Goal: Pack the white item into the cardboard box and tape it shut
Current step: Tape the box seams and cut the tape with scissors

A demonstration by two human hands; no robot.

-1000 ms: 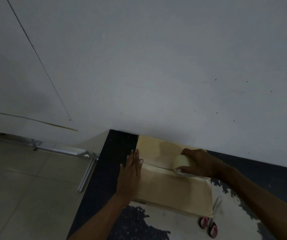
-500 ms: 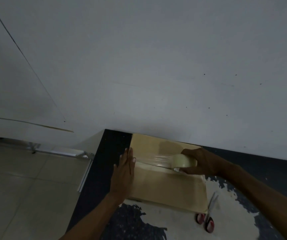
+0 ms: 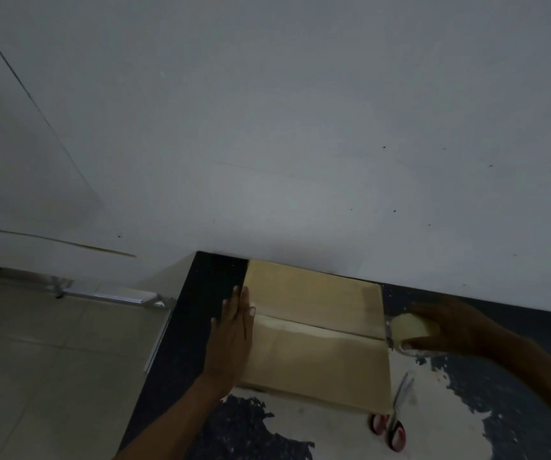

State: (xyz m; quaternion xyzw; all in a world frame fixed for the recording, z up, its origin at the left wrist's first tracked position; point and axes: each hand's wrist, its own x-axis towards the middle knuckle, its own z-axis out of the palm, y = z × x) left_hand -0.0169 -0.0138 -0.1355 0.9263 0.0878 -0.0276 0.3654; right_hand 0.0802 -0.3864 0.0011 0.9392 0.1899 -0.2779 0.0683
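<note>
tape roll now just past the box, in grip of right hand; left hand flat on its edge

Red-handled scissors at 5 o'clock, lying flat on the table, blades toward 12. Tabletop is dark with big worn white patches on the near side. Grey-white wall fills the upper frame. Beige tiled floor at 8 o'clock, with a metal rail at the wall base.
</note>
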